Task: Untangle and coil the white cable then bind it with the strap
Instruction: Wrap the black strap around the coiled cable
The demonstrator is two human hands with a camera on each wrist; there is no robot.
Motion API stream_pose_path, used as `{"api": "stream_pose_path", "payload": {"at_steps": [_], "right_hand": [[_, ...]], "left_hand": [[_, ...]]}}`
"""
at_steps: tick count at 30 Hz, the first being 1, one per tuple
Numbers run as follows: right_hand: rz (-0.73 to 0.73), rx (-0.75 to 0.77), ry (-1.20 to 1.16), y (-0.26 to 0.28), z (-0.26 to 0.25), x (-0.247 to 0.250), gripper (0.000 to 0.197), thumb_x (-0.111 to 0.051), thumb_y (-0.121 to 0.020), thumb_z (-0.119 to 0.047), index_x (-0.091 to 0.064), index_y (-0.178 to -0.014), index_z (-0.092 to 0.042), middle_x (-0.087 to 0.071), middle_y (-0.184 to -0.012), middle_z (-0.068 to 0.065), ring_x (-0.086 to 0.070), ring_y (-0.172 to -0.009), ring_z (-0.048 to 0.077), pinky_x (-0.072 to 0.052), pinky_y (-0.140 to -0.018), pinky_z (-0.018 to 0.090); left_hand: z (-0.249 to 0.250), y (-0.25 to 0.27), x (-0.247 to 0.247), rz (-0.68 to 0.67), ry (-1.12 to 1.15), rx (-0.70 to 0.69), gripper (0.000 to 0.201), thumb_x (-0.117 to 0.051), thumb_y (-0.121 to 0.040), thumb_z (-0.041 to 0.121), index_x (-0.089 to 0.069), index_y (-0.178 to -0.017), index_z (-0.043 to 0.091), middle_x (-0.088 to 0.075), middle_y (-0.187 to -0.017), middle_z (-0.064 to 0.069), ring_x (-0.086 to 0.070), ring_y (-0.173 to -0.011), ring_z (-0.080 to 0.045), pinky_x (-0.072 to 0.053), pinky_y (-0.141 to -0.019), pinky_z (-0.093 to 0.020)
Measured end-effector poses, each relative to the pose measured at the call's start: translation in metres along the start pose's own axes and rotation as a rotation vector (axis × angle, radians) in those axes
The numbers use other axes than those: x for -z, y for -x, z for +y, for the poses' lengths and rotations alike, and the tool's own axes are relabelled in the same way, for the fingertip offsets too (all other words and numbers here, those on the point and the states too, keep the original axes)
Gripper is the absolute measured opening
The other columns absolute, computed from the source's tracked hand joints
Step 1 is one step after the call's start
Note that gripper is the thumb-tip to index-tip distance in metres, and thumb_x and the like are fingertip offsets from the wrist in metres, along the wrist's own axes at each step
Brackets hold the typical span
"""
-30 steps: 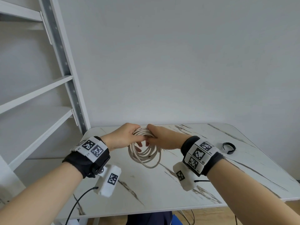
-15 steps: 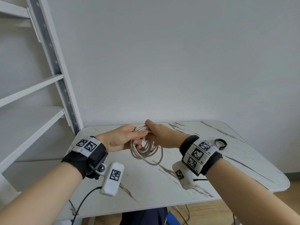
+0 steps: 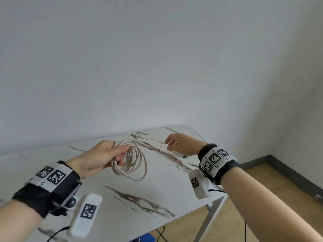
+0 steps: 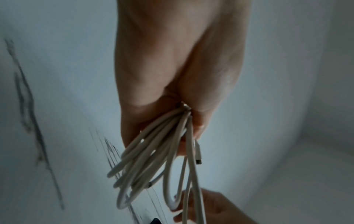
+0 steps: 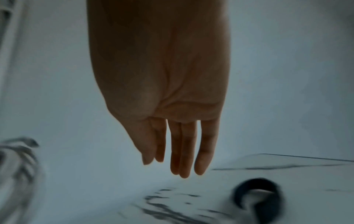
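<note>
My left hand (image 3: 111, 154) grips the coiled white cable (image 3: 132, 163) at its top, and the loops hang just above the marble table (image 3: 122, 206). In the left wrist view several loops of the cable (image 4: 153, 159) fan out from my left hand (image 4: 172, 97), and a plug end dangles beside them. My right hand (image 3: 176, 143) has left the coil and hovers to the right with its fingers straight, holding nothing. The right wrist view shows my right hand (image 5: 178, 151) above the table, with the black strap (image 5: 258, 194) curled into a ring below and to the right of it.
The white wall stands behind the table. The table's right edge and a white leg (image 3: 208, 219) drop to a wooden floor (image 3: 262, 180) with a dark skirting. Black wires hang under the table's near edge.
My right hand let go of the coil and moved right, away from it. The left hand keeps the coil alone. The head view swung right, so the shelf is out of view.
</note>
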State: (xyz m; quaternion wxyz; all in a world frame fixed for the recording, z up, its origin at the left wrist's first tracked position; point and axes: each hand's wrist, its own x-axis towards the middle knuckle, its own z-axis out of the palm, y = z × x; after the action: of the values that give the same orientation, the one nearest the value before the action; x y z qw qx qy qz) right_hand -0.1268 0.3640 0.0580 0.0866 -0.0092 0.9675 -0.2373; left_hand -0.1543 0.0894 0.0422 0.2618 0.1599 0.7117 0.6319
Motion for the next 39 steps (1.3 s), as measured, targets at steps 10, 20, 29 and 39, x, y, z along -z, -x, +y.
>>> {"api": "stream_pose_path", "payload": {"at_steps": [10,20,29,39], "right_hand": [[0.025,-0.194,0.235,-0.036,0.102,-0.009,0.041,-0.046,-0.083,0.005,-0.067,-0.108,-0.02,-0.064,-0.113,0.004,-0.06,-0.103,0.026,-0.051,-0.084,0.031],[0.107,-0.053,0.02,-0.061,0.094,-0.008,0.014,-0.066,-0.085,-0.018,-0.069,-0.099,-0.016,-0.066,-0.091,-0.003,-0.058,-0.081,0.014,-0.048,-0.08,0.027],[0.195,0.16,-0.39,-0.076,0.011,-0.002,0.017,-0.048,-0.094,-0.002,-0.062,-0.103,-0.003,-0.069,-0.088,0.01,-0.065,-0.073,0.018,-0.054,-0.067,0.022],[0.235,0.419,-0.769,-0.089,-0.097,0.009,0.01,-0.05,-0.089,0.01,-0.058,-0.094,0.007,-0.068,-0.087,0.015,-0.069,-0.077,0.023,-0.059,-0.078,0.03]], "left_hand": [[-0.009,-0.062,-0.008,-0.022,0.138,-0.034,0.067,-0.089,-0.044,0.053,-0.054,-0.074,0.005,-0.039,-0.054,0.001,-0.051,-0.047,-0.011,-0.047,-0.093,-0.046],[-0.006,-0.08,0.001,0.032,0.135,0.005,0.065,-0.088,-0.046,0.052,-0.053,-0.077,0.006,-0.041,-0.053,0.001,-0.055,-0.052,-0.016,-0.043,-0.094,-0.047],[0.004,-0.082,0.032,0.191,0.167,-0.019,0.024,-0.054,-0.094,0.02,-0.051,-0.074,0.009,-0.042,-0.052,0.001,-0.053,-0.057,-0.02,-0.041,-0.08,-0.038],[0.018,-0.063,0.098,0.329,0.199,-0.077,0.019,-0.057,-0.093,0.022,-0.059,-0.081,0.007,-0.046,-0.054,0.0,-0.052,-0.057,-0.018,-0.046,-0.069,-0.034]]}}
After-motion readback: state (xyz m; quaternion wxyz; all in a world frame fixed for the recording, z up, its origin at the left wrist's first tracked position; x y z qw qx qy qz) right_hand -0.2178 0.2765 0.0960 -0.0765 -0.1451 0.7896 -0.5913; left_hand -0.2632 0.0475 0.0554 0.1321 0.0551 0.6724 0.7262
